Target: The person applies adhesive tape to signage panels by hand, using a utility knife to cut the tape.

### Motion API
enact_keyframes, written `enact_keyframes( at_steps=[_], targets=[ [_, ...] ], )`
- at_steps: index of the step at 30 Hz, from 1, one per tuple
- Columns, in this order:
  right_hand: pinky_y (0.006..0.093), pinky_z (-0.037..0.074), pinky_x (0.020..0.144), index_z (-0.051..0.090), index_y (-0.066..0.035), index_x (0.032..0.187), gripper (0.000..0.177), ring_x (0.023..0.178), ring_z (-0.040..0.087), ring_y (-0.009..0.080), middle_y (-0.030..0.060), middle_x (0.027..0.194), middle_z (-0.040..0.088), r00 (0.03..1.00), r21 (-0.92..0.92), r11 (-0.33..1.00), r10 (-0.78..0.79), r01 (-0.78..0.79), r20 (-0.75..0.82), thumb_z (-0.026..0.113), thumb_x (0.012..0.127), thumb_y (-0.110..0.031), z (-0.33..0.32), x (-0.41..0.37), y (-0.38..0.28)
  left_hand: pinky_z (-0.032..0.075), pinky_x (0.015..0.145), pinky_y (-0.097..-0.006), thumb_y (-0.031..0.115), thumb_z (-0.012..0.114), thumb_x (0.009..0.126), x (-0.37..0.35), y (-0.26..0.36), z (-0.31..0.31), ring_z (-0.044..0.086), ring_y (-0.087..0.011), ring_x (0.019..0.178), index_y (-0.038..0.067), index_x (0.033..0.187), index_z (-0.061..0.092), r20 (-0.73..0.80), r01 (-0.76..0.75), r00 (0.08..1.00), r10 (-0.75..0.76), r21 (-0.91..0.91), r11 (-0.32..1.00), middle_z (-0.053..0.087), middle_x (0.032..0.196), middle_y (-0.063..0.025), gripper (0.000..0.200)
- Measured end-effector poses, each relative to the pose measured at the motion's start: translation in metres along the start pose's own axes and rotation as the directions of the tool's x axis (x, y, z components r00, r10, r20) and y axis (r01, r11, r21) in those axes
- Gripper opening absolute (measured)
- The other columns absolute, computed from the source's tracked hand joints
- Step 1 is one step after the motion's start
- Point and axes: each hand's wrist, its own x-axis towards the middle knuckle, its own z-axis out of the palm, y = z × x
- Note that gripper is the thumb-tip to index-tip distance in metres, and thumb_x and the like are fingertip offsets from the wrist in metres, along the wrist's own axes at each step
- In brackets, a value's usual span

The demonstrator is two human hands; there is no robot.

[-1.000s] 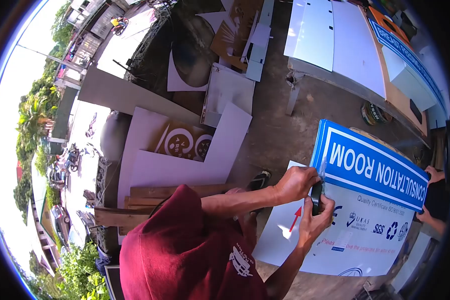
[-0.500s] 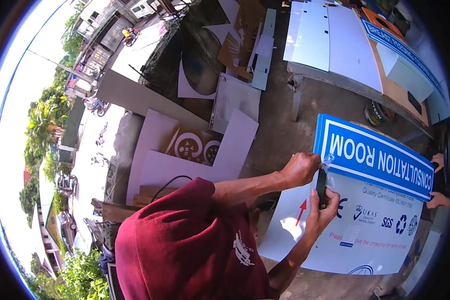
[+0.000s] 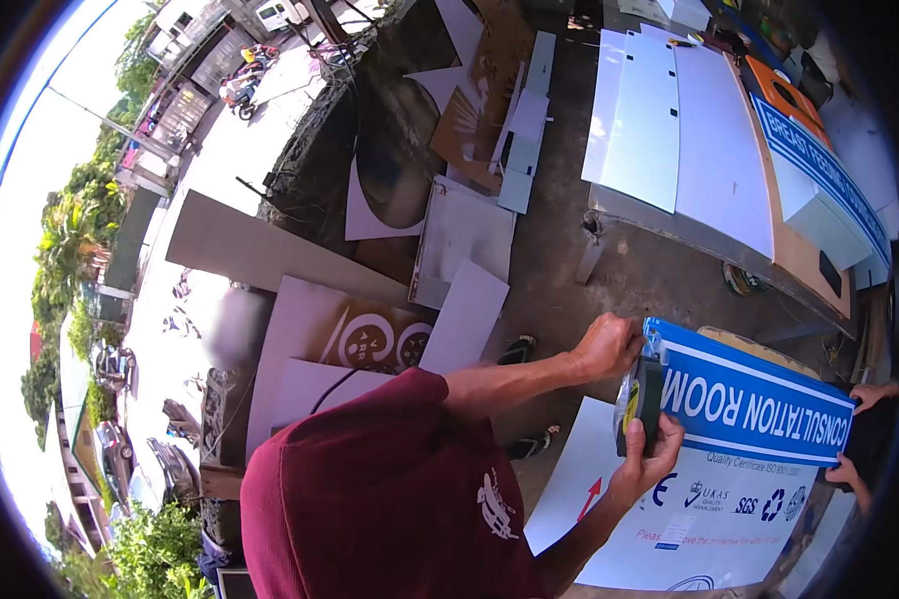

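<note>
At the right edge of the view, my right hand [image 3: 874, 394] and my left hand [image 3: 849, 475] grip the right end of a blue sign [image 3: 759, 394]. Its white lettering reads CONSULTATION ROOM, upside down in the picture. My fingers close over its edge; the wrists fade into shadow. At the opposite end, a co-worker in a maroon shirt [image 3: 370, 489] has one hand [image 3: 609, 344] at the sign's corner. That person's other hand [image 3: 652, 449] holds a dark, flat, rounded thing [image 3: 646, 394] with shiny clear film beside it, perhaps a tape roll.
A large printed white panel [image 3: 669, 529] lies beneath the sign. A table with white sheets [image 3: 629, 130] stands at the top right, bearing a BREAST FEEDING sign [image 3: 814, 160]. Cut panels [image 3: 464, 319] lie about. A street with a motorcycle [image 3: 240, 95] is at the left.
The sign's far end and the co-worker's hands appear lower in the view. The dark thing now overlaps the sign's end. My hands still hold the other end. The whole view has shifted somewhat.
</note>
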Motion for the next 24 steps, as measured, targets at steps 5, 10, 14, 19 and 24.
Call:
enact_keyframes(
  at_steps=[5, 10, 14, 19, 24],
  targets=[
    [0.0342, 0.045, 0.095, 0.053, 0.001, 0.121, 0.044, 0.106, 0.058, 0.0216, 0.0129, 0.115, 0.059, 0.971, 0.109, 0.978, 0.157, -0.178, 0.183, 0.074, 0.089, -0.019, 0.075, 0.074, -0.007, 0.053, 0.068, -0.0358, 0.020, 0.062, 0.098, 0.064, -0.048, -0.088, 0.068, -0.0208, 0.076, 0.000, 0.104, 0.068, 0.204, 0.237, 0.956, -0.209, -0.126, 0.963, 0.071, 0.087, -0.0142, 0.022],
    [0.0348, 0.048, 0.093, 0.053, 0.001, 0.133, 0.049, 0.107, 0.064, 0.0234, 0.0205, 0.116, 0.066, 0.941, -0.156, 0.987, 0.096, -0.047, 0.323, 0.065, 0.096, -0.029, 0.130, 0.137, -0.010, 0.049, 0.082, -0.0298, 0.030, 0.058, 0.102, 0.099, -0.086, -0.135, 0.060, -0.0117, 0.091, 0.000, 0.115, 0.067, 0.313, 0.463, 0.885, -0.346, -0.505, 0.728, 0.069, 0.095, -0.0051, 0.033],
    [0.0357, 0.050, 0.088, 0.053, 0.002, 0.130, 0.044, 0.100, 0.064, 0.0236, 0.0197, 0.113, 0.066, 0.909, -0.071, 0.991, 0.133, -0.115, 0.394, 0.062, 0.097, -0.027, 0.163, 0.167, -0.014, 0.045, 0.068, -0.0281, 0.023, 0.062, 0.098, 0.115, -0.112, -0.155, 0.052, -0.0096, 0.075, 0.001, 0.090, 0.064, 0.153, 0.375, 0.925, -0.348, -0.512, 0.772, 0.062, 0.081, -0.0010, 0.023],
    [0.0380, 0.051, 0.083, 0.057, 0.001, 0.123, 0.038, 0.093, 0.066, 0.0262, 0.0177, 0.100, 0.068, 0.909, -0.279, 0.952, 0.004, 0.124, 0.416, 0.066, 0.094, -0.022, 0.220, 0.184, -0.011, 0.040, 0.062, -0.0287, 0.022, 0.064, 0.094, 0.125, -0.134, -0.185, 0.049, -0.0081, 0.069, 0.002, 0.085, 0.067, 0.055, 0.463, 0.871, -0.488, -0.425, 0.778, 0.060, 0.072, 0.0013, 0.023],
    [0.0294, 0.048, 0.081, 0.058, 0.001, 0.115, 0.028, 0.088, 0.059, 0.0124, 0.0079, 0.095, 0.065, 0.982, 0.017, 1.000, -0.004, 0.001, 0.189, 0.062, 0.100, -0.023, 0.258, 0.196, -0.010, 0.047, 0.058, -0.0326, 0.023, 0.064, 0.092, 0.120, -0.221, -0.199, 0.058, -0.0146, 0.064, -0.004, 0.086, 0.068, -0.165, 0.640, 0.630, -0.759, -0.443, 0.628, 0.065, 0.074, -0.0080, 0.028]
  ],
)
